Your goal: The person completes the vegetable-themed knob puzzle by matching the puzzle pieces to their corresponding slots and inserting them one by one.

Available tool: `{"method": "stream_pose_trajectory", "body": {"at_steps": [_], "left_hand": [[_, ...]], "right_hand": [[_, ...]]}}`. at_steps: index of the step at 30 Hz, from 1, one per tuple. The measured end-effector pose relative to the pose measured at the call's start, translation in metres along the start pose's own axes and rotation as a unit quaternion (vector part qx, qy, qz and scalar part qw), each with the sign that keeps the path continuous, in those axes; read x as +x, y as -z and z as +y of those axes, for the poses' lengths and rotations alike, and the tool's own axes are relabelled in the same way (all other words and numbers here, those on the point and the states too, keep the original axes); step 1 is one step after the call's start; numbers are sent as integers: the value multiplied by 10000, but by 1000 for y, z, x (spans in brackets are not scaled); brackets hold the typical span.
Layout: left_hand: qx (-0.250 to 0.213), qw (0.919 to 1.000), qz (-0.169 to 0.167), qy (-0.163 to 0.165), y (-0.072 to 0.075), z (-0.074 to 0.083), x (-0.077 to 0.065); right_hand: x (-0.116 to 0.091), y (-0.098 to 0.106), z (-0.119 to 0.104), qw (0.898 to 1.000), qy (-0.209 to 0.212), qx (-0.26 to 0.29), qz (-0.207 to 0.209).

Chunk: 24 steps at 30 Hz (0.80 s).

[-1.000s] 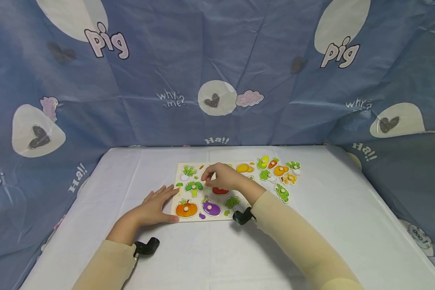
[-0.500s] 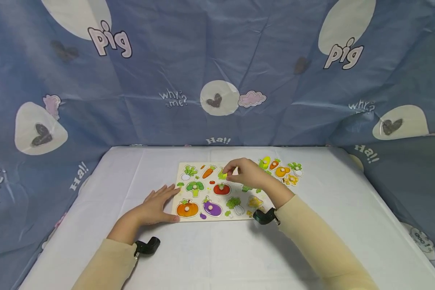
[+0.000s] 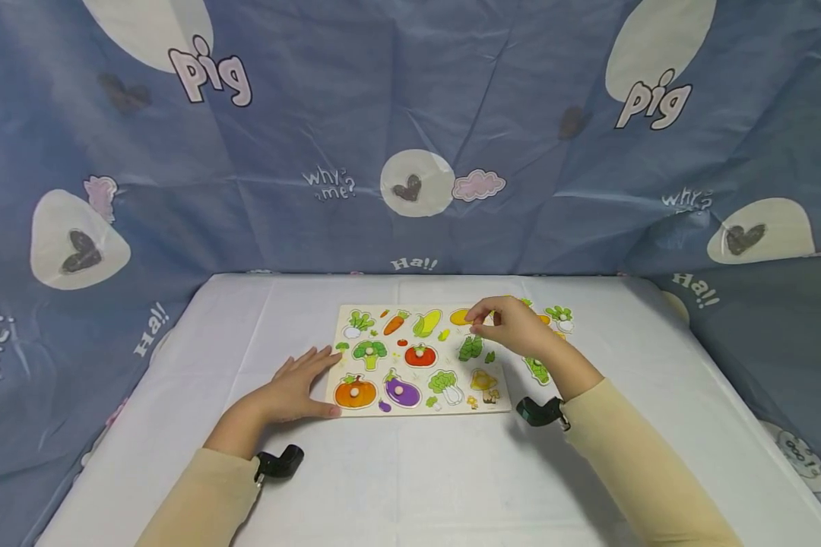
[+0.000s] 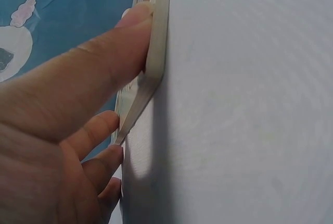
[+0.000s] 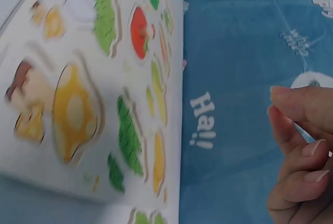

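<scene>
Just right of the left hand (image 3: 294,391), fingers spread, head view, there's the puzzle board (image 3: 448,362), loose pieces (image 3: 537,370) around the right hand (image 3: 518,327). Left wrist: thumb touching the board's edge. Right wrist: that grip's loosely curled, holding nothing.

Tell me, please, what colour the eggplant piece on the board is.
The eggplant piece is purple; the head view shows it best.
</scene>
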<state>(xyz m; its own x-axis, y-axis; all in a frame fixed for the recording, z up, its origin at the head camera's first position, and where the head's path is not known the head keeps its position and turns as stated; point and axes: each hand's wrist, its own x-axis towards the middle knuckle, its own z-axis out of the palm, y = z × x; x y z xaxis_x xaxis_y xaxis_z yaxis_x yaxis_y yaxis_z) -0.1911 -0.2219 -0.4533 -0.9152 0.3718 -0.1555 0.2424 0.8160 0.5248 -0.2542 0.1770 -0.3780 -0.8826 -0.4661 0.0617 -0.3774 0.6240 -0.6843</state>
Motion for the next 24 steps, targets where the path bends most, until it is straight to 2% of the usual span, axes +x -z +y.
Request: {"method": "stream_pose_trajectory", "body": {"at_steps": [10, 24], "left_hand": [[-32, 10000, -23, 6, 1, 1, 0], [-26, 10000, -3, 5, 0, -1, 0]], "right_hand": [[-8, 12, 29, 9992, -236, -124, 285], [-11, 19, 78, 9976, -634, 167, 230]]}}
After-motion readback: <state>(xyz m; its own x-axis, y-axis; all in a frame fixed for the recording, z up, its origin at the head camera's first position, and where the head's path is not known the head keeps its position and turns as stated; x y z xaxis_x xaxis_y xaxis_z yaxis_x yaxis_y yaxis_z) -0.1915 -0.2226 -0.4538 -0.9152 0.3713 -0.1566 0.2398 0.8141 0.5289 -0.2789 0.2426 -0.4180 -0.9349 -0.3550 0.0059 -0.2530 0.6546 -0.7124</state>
